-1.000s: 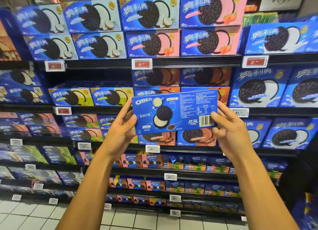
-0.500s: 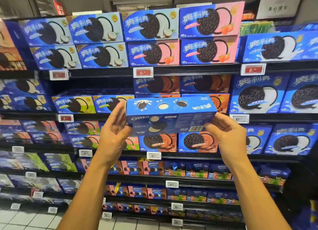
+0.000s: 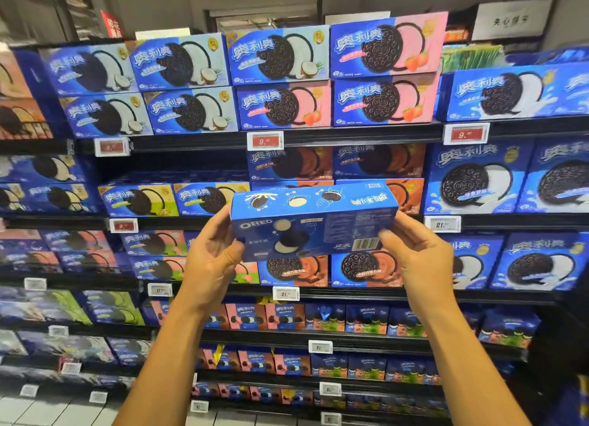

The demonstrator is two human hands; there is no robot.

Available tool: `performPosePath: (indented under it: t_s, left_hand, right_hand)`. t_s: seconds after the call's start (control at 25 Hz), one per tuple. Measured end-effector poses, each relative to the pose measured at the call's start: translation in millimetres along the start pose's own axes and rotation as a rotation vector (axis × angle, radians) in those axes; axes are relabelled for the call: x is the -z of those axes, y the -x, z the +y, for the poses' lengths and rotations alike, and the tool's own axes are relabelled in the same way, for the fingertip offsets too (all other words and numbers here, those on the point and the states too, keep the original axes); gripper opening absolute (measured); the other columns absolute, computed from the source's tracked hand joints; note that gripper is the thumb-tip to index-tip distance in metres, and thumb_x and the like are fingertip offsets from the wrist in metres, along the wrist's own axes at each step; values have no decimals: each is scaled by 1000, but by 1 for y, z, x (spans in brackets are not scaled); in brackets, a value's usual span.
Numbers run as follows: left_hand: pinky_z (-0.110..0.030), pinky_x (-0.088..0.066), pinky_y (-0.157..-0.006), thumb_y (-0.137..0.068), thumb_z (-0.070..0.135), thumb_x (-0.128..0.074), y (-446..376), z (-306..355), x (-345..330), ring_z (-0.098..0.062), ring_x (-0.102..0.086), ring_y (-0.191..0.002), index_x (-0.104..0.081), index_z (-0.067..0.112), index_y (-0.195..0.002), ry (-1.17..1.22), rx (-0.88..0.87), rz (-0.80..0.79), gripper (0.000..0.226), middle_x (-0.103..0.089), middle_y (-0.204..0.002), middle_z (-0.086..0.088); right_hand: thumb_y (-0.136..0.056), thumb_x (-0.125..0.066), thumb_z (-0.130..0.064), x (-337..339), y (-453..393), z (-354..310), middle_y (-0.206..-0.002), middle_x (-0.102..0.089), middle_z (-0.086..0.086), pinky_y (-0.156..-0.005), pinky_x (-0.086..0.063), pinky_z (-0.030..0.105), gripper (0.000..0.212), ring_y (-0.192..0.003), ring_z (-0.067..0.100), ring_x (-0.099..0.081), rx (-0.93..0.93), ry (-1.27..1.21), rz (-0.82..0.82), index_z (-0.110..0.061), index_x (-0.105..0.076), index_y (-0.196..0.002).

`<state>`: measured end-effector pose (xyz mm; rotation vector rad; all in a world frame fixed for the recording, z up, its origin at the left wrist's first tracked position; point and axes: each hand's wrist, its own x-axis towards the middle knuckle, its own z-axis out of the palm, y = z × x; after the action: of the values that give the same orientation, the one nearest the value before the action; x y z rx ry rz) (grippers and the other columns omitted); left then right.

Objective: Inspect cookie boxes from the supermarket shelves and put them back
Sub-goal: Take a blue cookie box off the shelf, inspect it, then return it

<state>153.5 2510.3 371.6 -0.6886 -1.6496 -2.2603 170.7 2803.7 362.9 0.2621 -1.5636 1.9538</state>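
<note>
I hold a blue Oreo cookie box (image 3: 314, 223) up in front of the shelves, at the height of the second shelf. It is tilted back, so its top side and its printed back with a barcode both show. My left hand (image 3: 212, 256) grips its left end, thumb on the back face. Its right end sits in my right hand (image 3: 417, 255), whose thumb lies near the barcode. Directly behind the box stand the brown-and-orange chocolate boxes (image 3: 379, 165) in the second row.
Black shelves (image 3: 350, 137) filled with blue Oreo boxes run across the whole view: coconut (image 3: 181, 62) and pink strawberry (image 3: 387, 47) on top, large white-cream boxes (image 3: 475, 178) at right, small packs lower down. Price tags (image 3: 264, 141) line the shelf edges. White floor tiles lie at bottom left.
The box has tipped backward from facing me flat to showing its top side. It has also risen a little toward the second shelf. Both hands keep their hold.
</note>
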Motion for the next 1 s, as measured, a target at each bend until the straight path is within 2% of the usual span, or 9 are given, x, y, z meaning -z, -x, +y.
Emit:
performPosePath:
  t_s: [0.08, 0.2, 0.28, 0.4, 0.56, 0.68, 0.8, 0.92, 1.0]
  left_hand:
    - [-26, -57, -84, -87, 9, -61, 4, -1, -2, -21, -60, -124, -61, 34, -129, 5, 40, -13, 49, -66, -130, 4]
    - [-27, -59, -77, -81, 27, -69, 11, -4, -9, -17, -63, -120, -64, 45, -124, 37, 89, 8, 46, -66, -129, 10]
    - [-34, -61, -78, -86, 28, -67, 13, -10, -15, -22, -63, -119, -58, 35, -133, 57, 131, 35, 49, -63, -134, 3]
    - [-37, -62, -75, -89, 30, -60, 14, -18, -26, -21, -68, -111, -54, 22, -136, 58, 183, 110, 49, -65, -132, -6]
    - [-36, -61, -70, -85, 37, -59, 13, -27, -43, -18, -71, -101, -57, 20, -132, 55, 217, 166, 50, -68, -126, -8]
    - [-40, -59, -81, -94, 38, -50, 16, -32, -55, -23, -65, -113, -53, 18, -138, 81, 234, 94, 49, -62, -135, -8]
    - [-45, -58, -85, -98, 25, -47, 21, -33, -76, -27, -59, -123, -50, 18, -141, 214, 250, 17, 43, -58, -141, -6]
    - [-35, -59, -75, -91, 17, -58, 26, -40, -112, -20, -66, -112, -56, 22, -133, 204, 216, 11, 42, -63, -132, -2]
    - [-29, -58, -71, -88, 18, -60, 28, -46, -142, -17, -67, -106, -54, 22, -134, 146, 191, 27, 46, -65, -129, -1]
  right_hand:
    - [-91, -66, 1, 1, 2, -1, -105, -76, -17, -80, -54, 14, 43, -101, 2, -71, -2, 2, 5, -40, -75, -102]
    - [-96, -62, -11, 0, 8, -3, -110, -74, -20, -82, -54, 14, 45, -104, 0, -69, -5, 4, 24, -54, -73, -100]
    - [-95, -61, -25, 1, 13, -3, -113, -74, -17, -81, -55, 17, 34, -106, 4, -69, -24, -12, 26, -56, -71, -104]
    - [-88, -59, -42, 5, 16, -2, -109, -76, -11, -71, -59, 23, 26, -96, 6, -72, -121, -66, 21, -50, -69, -111]
    - [-97, -54, -36, 17, 15, 2, -106, -77, -3, -63, -56, 22, 28, -85, 8, -71, -171, -116, 32, -37, -67, -122]
    - [-104, -50, -23, 34, 13, 7, -103, -77, -5, -62, -55, 22, 26, -84, 8, -71, -195, -179, 82, -27, -64, -125]
    - [-106, -46, -26, 54, 8, 18, -105, -75, -4, -65, -56, 24, 26, -87, 10, -70, -261, -234, 173, -21, -64, -124]
    - [-107, -45, -29, 71, 4, 36, -105, -74, 1, -73, -58, 31, 31, -92, 15, -68, -399, -343, 284, -12, -62, -125]
    - [-107, -44, -30, 83, 1, 45, -100, -75, 0, -71, -59, 31, 30, -90, 16, -68, -506, -426, 342, -13, -63, -121]
